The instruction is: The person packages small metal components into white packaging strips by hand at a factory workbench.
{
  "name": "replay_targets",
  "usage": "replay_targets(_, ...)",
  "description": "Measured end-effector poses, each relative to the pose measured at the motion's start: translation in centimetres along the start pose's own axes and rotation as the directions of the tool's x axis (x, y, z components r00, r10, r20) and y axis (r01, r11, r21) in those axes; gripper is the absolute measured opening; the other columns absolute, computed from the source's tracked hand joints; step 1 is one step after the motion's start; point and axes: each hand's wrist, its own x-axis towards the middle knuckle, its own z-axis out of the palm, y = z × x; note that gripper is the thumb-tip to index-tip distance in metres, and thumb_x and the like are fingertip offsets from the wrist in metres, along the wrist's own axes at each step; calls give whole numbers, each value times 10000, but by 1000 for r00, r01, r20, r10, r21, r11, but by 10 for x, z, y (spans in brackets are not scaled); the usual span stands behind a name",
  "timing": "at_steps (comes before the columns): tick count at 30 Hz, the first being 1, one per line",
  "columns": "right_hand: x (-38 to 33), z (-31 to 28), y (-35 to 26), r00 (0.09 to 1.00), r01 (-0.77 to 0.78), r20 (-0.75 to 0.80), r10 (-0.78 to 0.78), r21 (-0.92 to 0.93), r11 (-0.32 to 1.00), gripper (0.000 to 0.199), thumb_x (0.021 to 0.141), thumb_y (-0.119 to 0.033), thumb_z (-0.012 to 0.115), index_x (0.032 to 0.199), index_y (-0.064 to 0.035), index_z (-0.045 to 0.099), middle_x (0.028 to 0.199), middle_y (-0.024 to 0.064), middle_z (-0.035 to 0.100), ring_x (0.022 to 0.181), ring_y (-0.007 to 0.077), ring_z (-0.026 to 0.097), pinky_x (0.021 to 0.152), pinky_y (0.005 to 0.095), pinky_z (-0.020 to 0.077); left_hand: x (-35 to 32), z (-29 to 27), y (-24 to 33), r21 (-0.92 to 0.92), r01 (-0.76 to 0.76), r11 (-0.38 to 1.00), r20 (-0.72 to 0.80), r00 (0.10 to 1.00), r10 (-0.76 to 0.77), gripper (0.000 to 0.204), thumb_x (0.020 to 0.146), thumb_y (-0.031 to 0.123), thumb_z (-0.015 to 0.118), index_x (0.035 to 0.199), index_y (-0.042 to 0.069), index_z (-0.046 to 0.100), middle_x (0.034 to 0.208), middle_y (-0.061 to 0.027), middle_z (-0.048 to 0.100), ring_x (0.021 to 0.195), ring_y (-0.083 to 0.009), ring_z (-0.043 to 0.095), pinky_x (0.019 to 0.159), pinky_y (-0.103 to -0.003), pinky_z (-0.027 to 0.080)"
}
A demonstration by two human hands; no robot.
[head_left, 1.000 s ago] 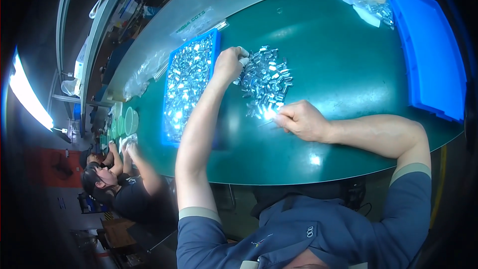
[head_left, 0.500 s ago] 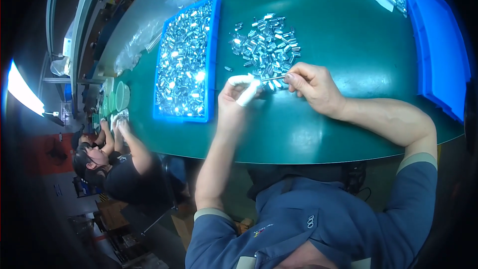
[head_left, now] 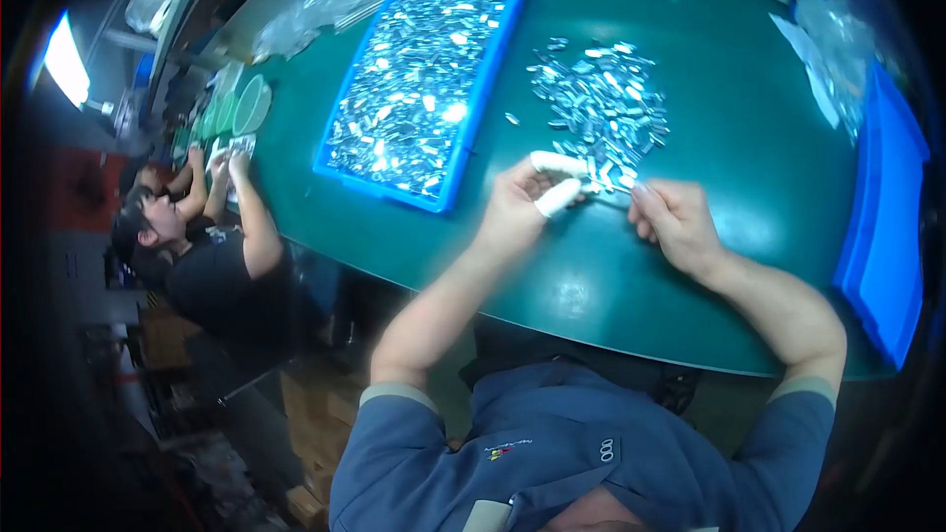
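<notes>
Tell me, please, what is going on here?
The person's right hand holds a thin rod toward the left hand, which wears two white finger covers; whether it pinches a piece is unclear. A pile of shiny metal pieces lies beyond both hands, and a blue tray full of similar ones stands to the left.

Both arms point(head_left: 429, 320) bent, left hand point(head_left: 524, 195) reaching thumb point(head_left: 560, 199) and forefinger point(head_left: 560, 165) toward the right hand point(head_left: 678, 225), its fingers point(head_left: 644, 221) curled
</notes>
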Motion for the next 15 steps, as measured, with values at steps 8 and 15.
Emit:
replay_targets(8,0,10,7,993,103,-62,-104,-19,994,243,1032,-151,561,889,11,674,748,48,659,630,98,595,567,251,479,-7,-8,-4,68,37,997,127,991,-46,214,960,72,691,1166,16,681,1086,-48,720,976,-107,674,851,-271,540)
replay_targets(15,-5,11,-2,979,202,63,-193,-182,962,258,1015,-131,589,841,25,697,732,80,679,615,127,620,558,261,487,-13,6,-4,100,-48,994,184,982,29,170,965,71,683,1127,19,690,1038,-53,721,983,-116,668,876,-294,547)
